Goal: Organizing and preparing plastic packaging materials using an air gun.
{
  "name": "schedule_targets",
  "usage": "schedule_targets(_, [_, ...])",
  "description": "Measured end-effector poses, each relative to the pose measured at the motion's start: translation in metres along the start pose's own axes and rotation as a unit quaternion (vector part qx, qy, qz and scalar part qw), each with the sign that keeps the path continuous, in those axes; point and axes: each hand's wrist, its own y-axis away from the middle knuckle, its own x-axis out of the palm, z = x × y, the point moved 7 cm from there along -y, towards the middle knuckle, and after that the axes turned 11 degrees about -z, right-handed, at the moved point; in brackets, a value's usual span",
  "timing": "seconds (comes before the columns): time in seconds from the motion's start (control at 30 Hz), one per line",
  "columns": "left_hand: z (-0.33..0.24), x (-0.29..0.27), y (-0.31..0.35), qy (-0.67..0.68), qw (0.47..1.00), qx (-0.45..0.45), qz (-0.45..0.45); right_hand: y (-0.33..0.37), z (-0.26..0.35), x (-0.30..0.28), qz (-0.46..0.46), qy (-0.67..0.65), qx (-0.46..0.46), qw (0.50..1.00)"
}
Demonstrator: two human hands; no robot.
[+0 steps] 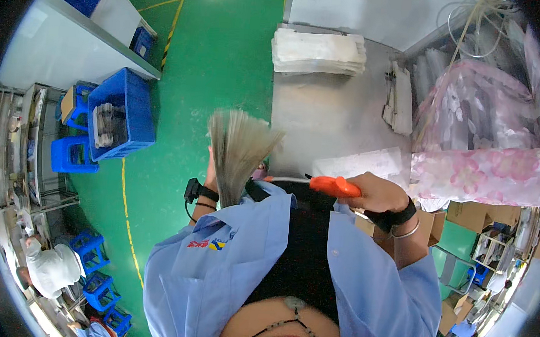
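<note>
My left hand (209, 175) is closed around a thick bundle of thin, pale grey strips (238, 150), held upright beside the near edge of the worktable. The strips fan out at the top and look blurred; they hide much of this hand. My right hand (378, 193) grips an orange tool (336, 186) with a short dark tip pointing left. Its exact kind is not clear. This hand is in front of my body, just short of the table edge, apart from the bundle.
A stack of white strips (319, 52) lies at the back of the grey worktable (324, 103). At its right are another strip pile (401, 99) and a flower-patterned plastic cover (479, 174). Blue crate (141, 119) and stools (74, 155) stand on the left. Another person (55, 269) sits lower left.
</note>
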Motion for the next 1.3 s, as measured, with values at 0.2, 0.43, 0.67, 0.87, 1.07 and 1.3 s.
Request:
schedule_targets(0.2, [0.001, 0.004, 0.002, -0.012, 1.0, 0.008, -0.012, 0.004, 0.014, 0.004, 0.078, -0.015, 0.033, 0.996])
schedule_targets(0.43, [0.001, 0.015, -0.006, -0.035, 0.999, 0.016, -0.027, 0.0, -0.005, -0.001, 0.031, 0.011, 0.026, 0.999])
schedule_targets(0.67, [0.005, 0.024, -0.005, -0.048, 0.998, 0.02, -0.039, 0.002, -0.024, -0.006, -0.025, 0.025, 0.006, 0.999])
schedule_targets(0.87, [0.008, 0.036, -0.003, -0.065, 0.996, 0.026, -0.053, 0.003, -0.032, -0.006, -0.02, 0.014, 0.001, 1.0])
schedule_targets(1.07, [0.005, 0.045, -0.008, -0.082, 0.993, 0.036, -0.073, 0.003, -0.021, -0.009, 0.022, -0.006, -0.013, 1.0])
schedule_targets(1.3, [0.019, 0.026, -0.023, -0.069, 0.996, 0.002, -0.064, -0.004, -0.047, -0.006, 0.01, -0.032, -0.019, 0.999])
